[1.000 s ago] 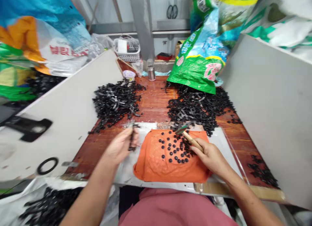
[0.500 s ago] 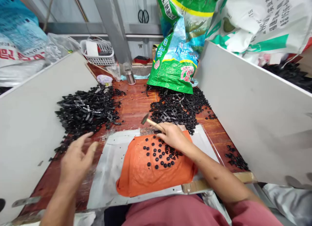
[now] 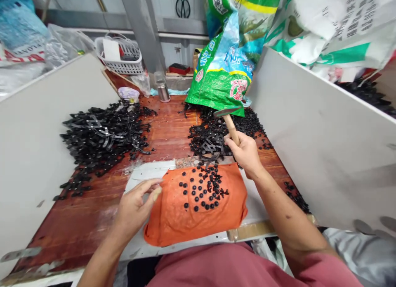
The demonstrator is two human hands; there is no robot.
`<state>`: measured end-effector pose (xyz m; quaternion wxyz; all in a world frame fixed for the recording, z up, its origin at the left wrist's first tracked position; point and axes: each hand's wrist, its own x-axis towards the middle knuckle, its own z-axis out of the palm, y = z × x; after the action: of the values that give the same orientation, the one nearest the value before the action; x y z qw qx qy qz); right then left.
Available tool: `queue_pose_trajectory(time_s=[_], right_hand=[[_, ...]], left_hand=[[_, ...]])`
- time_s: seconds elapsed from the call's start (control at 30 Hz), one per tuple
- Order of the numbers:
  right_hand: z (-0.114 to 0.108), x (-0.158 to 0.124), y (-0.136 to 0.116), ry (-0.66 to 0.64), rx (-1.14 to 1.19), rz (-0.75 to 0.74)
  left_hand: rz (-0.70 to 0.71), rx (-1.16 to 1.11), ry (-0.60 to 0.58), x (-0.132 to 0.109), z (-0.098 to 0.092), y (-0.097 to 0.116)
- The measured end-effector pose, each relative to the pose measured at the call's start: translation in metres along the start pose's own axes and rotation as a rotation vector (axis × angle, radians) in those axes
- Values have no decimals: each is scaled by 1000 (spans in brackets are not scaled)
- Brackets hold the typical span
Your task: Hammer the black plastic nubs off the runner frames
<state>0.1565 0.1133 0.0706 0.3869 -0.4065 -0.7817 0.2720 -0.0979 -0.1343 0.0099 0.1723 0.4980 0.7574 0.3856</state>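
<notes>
My right hand (image 3: 246,155) grips the wooden handle of a small hammer (image 3: 230,126), raised beyond the far right corner of an orange cloth (image 3: 182,227). Small round black pieces (image 3: 202,195) are spread over the cloth's middle, and a tighter cluster of pointed black pieces (image 3: 216,183) lies on their right. My left hand (image 3: 134,208) hovers at the cloth's left edge, thumb and fingers apart; I see nothing in it. Under the cloth is a pale sheet (image 3: 260,204).
Heaps of black parts (image 3: 105,134) lie at left and right on the wooden tabletop (image 3: 168,126). White side panels (image 3: 324,130) wall both sides. A green bag (image 3: 216,84) rests over the right heap (image 3: 207,138). A steel flask (image 3: 163,91) and a basket (image 3: 123,58) stand behind.
My right hand has lifted the hammer up and rightward, away from the cloth, uncovering more black pieces. My left hand has moved right, to the cloth's left edge.
</notes>
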Motion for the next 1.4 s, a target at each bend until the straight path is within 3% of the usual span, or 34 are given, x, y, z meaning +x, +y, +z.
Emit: queue_pose_trajectory(time_s=[0.1,0.17,0.27,0.37,0.63,0.83,1.07,1.17,1.3,1.4], right_hand=[[-14,-14,-9,-62,379,194],[-14,-30,-19,-144,484,280],[-4,-56,-32,-178,465,246],[9,-79,-41,-156,381,151],[30,-111,-54,-314,163,-45],[45,-131,-58,-349,191,-134],[45,-132,-61,-383,196,-193],[34,-126,-55,-435,184,-141],[8,-121,-27,-388,73,90],[-8,-127,0,-392,11,225]], left_hand=[[73,-56,-15,6,9,29],[108,-76,-2,9,13,51],[84,-100,23,10,20,79],[-46,-257,12,6,30,89],[-213,-643,-13,0,45,63],[-414,-996,-91,-8,54,75],[-501,-893,-152,-20,51,66],[-453,-816,-127,-12,37,50],[-453,-753,-277,4,24,29],[-450,-739,-317,11,28,18]])
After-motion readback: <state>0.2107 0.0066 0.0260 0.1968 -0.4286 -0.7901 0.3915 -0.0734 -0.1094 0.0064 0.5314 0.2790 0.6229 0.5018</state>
